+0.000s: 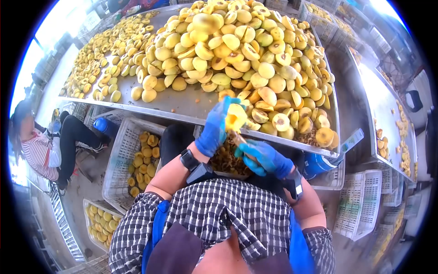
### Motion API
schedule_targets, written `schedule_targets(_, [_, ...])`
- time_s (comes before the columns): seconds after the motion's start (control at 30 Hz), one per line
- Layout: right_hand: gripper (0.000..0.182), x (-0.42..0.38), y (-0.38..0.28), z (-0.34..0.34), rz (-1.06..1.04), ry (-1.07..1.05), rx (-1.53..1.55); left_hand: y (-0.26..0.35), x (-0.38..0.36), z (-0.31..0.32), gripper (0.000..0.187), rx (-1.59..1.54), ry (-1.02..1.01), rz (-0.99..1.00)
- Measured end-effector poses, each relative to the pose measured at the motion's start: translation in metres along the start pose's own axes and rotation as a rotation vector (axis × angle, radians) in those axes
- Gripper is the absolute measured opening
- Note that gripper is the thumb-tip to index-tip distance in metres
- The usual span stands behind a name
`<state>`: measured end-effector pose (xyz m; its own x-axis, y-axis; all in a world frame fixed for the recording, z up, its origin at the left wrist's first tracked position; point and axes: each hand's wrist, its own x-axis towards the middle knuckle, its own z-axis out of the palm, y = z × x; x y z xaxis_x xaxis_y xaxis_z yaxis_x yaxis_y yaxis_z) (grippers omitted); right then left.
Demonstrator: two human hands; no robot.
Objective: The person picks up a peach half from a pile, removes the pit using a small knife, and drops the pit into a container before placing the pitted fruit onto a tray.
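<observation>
My left hand (213, 129), in a blue glove, has its fingers wrapped round a yellow peach half (236, 117) just over the near edge of the metal table (182, 102). In my blue-gloved right hand (269, 158) is a small wooden-handled tool (238, 139), its working end close against the peach half. The exact shape of that end is hidden. Below both hands a container holds brown pits and scraps (224, 160). A large heap of halved yellow peaches (255, 55) covers much of the table beyond my hands.
A white crate (116, 157) of peach halves stands left of my legs, with another crate (89, 221) behind it. To the right are a blue bucket (317, 165), a white crate (358, 205) and a second metal table (388, 123). Another person (43, 150) sits at far left.
</observation>
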<state>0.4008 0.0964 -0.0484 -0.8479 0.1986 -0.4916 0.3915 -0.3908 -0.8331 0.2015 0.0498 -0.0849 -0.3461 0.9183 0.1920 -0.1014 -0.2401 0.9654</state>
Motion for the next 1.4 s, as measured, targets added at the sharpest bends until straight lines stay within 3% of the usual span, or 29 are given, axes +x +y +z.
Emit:
schedule_targets(0.03, [0.037, -0.006, 0.004, -0.003, 0.014, -0.032, -0.080, -0.006, 0.000, -0.011, 0.046, -0.011, 0.042, 0.031])
schedule_targets(0.07, [0.035, -0.004, 0.019, -0.009, -0.206, 0.049, -0.383, -0.011, 0.000, -0.024, 0.045, -0.021, 0.085, 0.064])
schedule_targets(0.1, [0.034, 0.002, 0.045, -0.021, -0.429, 0.134, -0.685, -0.010, -0.003, -0.044, 0.043, 0.365, 0.042, 0.252])
schedule_targets(0.13, [0.035, 0.003, 0.068, -0.033, -0.654, 0.218, -0.988, 0.011, -0.011, -0.052, 0.037, 0.112, 0.001, 0.080])
schedule_targets(0.17, [0.042, -0.004, 0.081, -0.047, -0.827, 0.238, -1.557, 0.029, -0.022, -0.067, 0.033, 0.137, 0.034, 0.074])
schedule_targets(0.23, [0.042, -0.034, 0.084, -0.046, -0.912, 0.272, -1.740, 0.040, -0.042, -0.099, 0.028, 0.472, 0.002, 0.102])
schedule_targets(0.27, [0.043, -0.039, 0.092, -0.052, -0.834, 0.147, -1.774, 0.042, -0.055, -0.128, 0.026, 0.807, -0.018, 0.122])
schedule_targets(0.3, [0.047, -0.034, 0.120, -0.062, -0.900, 0.198, -2.062, 0.059, -0.076, -0.171, 0.025, 1.187, 0.057, 0.111])
schedule_targets(0.37, [0.043, -0.011, 0.133, -0.099, -0.987, 0.009, -2.141, 0.064, -0.114, -0.215, 0.050, 1.440, 0.377, -0.200])
schedule_targets(0.4, [0.042, 0.015, 0.113, -0.099, -1.025, -0.001, -2.103, 0.076, -0.123, -0.214, 0.054, 1.802, 0.438, -0.283])
schedule_targets(0.47, [0.039, 0.045, 0.089, -0.091, -0.972, 0.036, -1.975, 0.086, -0.114, -0.206, 0.061, 1.775, 0.546, -0.080])
schedule_targets(0.5, [0.038, 0.051, 0.078, -0.084, -0.860, 0.071, -1.849, 0.086, -0.092, -0.192, 0.058, 1.459, 0.442, -0.056])
schedule_targets(0.53, [0.037, 0.059, 0.069, -0.076, -0.761, 0.113, -1.708, 0.025, -0.065, -0.196, 0.054, 1.171, 0.508, 0.381])
schedule_targets(0.57, [0.036, 0.061, 0.059, -0.071, -0.667, 0.154, -1.574, 0.019, -0.035, -0.165, 0.053, 1.379, 0.292, 0.282])
schedule_targets(0.6, [0.035, 0.064, 0.054, -0.065, -0.610, 0.185, -1.451, -0.049, 0.003, -0.147, 0.053, 1.212, 0.366, 0.642])
schedule_targets(0.63, [0.035, 0.065, 0.049, -0.063, -0.566, 0.220, -1.338, -0.037, 0.021, -0.110, 0.055, 1.187, 0.114, 0.335])
schedule_targets(0.73, [0.033, 0.057, 0.050, -0.066, -0.512, 0.308, -1.002, -0.057, 0.059, -0.043, 0.055, 1.173, -0.208, 0.165])
schedule_targets(0.87, [0.034, -0.002, 0.052, -0.087, -0.345, 0.426, -0.461, -0.075, 0.046, -0.006, 0.051, 1.159, -0.289, 0.190])
schedule_targets(0.93, [0.035, -0.009, 0.046, -0.098, -0.270, 0.424, -0.220, -0.086, 0.061, -0.010, 0.049, 1.200, -0.275, 0.318])
schedule_targets(0.97, [0.034, -0.003, 0.020, -0.087, -0.069, 0.424, -0.031, -0.092, 0.071, -0.015, 0.048, 1.237, -0.262, 0.423])
schedule_targets(1.0, [0.032, -0.002, 0.016, -0.092, -0.195, 0.417, -0.181, -0.098, 0.076, -0.017, 0.047, 1.219, -0.243, 0.463])
schedule_targets(1.03, [0.031, 0.000, 0.002, -0.094, -0.157, 0.438, -0.197, -0.102, 0.076, -0.018, 0.046, 1.132, -0.222, 0.410])
schedule_targets(1.07, [0.030, 0.000, -0.011, -0.096, -0.117, 0.457, -0.212, -0.058, 0.077, -0.004, 0.041, 0.556, -0.102, -0.295])
schedule_targets(1.13, [0.028, 0.007, -0.034, -0.111, -0.060, 0.415, -0.175, -0.080, 0.091, 0.006, 0.041, 0.366, -0.034, -0.144])
schedule_targets(1.17, [0.028, 0.013, -0.038, -0.125, -0.044, 0.398, -0.143, -0.082, 0.097, 0.010, 0.040, -0.050, 0.042, -0.331])
schedule_targets(1.2, [0.028, 0.026, -0.033, -0.136, -0.214, 0.374, -0.292, -0.054, 0.113, 0.015, 0.039, -0.464, 0.137, -0.498])
schedule_targets(1.23, [0.029, 0.049, -0.039, -0.095, -0.283, 0.450, -0.445, -0.031, 0.097, -0.017, 0.035, -0.697, 0.136, -0.538])
schedule_targets(1.33, [0.032, 0.069, -0.057, -0.085, -0.414, 0.585, -0.776, -0.026, 0.103, -0.002, 0.031, -0.902, 0.062, -0.454])
schedule_targets(1.4, [0.033, 0.068, -0.073, -0.081, -0.424, 0.625, -0.877, -0.017, 0.109, 0.005, 0.029, -0.832, 0.106, -0.436])
